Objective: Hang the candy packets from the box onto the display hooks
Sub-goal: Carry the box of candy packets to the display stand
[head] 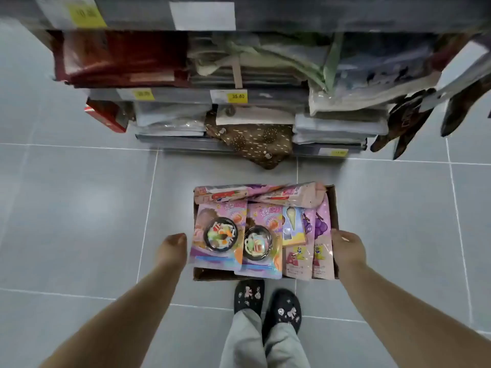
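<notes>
grey tiled floor [79, 208] all around, and ahead of the person low shelves [265, 98] stacked with bagged textiles and yellow price tags; no display hooks that i can make out from here. the box [335, 203] sits on the floor just in front of the person's shoes [249, 296], its long side running left to right across them, dead centre between the two arms. it's full: the packets [220, 235] lie flat and overlapping, tops pointing toward the shelves, a couple more slung crosswise at the far end. both arms reach straight down, one to each short end. the right hand [348, 252] is the closer, against the right wall with the thumb at the rim, fingers hidden below, so i can't tell if it grips. the left hand [172, 248] hangs just beside the left end, knuckles up, fingers tucked out of sight; whether it has hold of anything i can't tell. looks to me like a two-handed lift of the box comes first.
</notes>
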